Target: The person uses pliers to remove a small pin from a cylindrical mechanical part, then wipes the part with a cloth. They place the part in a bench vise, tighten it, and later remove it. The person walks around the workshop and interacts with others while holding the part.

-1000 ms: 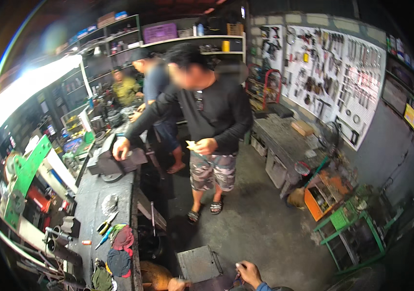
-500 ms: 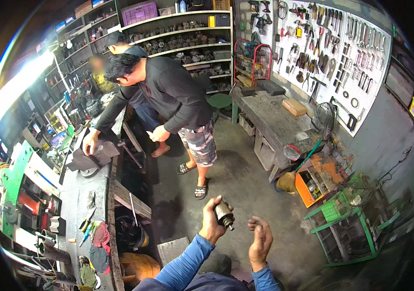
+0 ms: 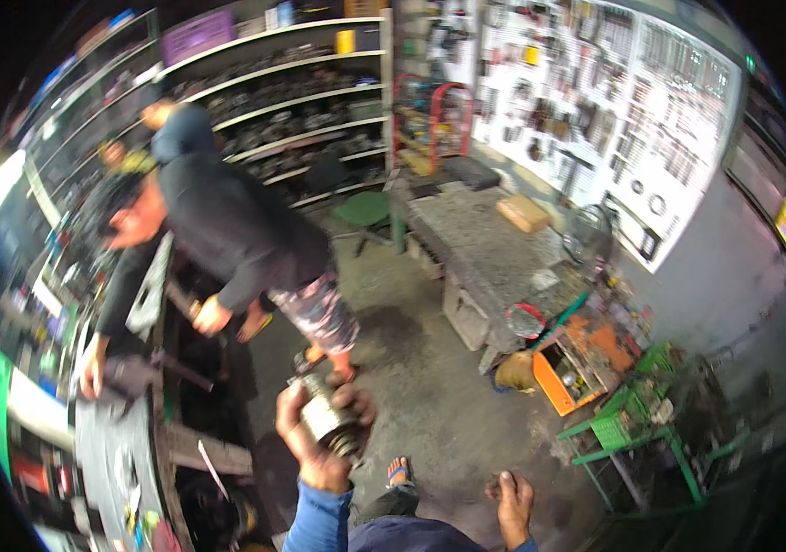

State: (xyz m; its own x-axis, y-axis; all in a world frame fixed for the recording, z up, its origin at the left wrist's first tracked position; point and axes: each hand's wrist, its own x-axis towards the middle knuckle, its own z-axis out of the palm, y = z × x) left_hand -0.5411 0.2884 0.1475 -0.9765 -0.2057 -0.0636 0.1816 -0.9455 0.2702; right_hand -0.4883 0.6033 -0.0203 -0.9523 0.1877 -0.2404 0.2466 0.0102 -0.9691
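Observation:
My left hand (image 3: 296, 432) is wrapped round a silver metal cylinder (image 3: 327, 419) with a dark stepped end, like a small motor. Its fingers close over the far side, and the dark end tilts down to the right. Lower right, my right hand (image 3: 513, 508) hangs apart from the cylinder, its fingers curled in and nothing visible in them. To the left, a person in a dark top (image 3: 236, 221) leans over a workbench (image 3: 117, 451), one hand on a dark block-like object (image 3: 126, 375).
A second heavy table (image 3: 457, 216) bears a cardboard box (image 3: 523, 213). An orange crate (image 3: 559, 386) and a green metal frame (image 3: 637, 451) stand on the floor at right. Shelves of parts (image 3: 306, 60) line the back; a pegboard (image 3: 632, 120) holds tools.
The view has shifted and blurred. My left hand has carried the cylinder left in the picture, and it looks larger. My right hand sits lower, its fingers more curled.

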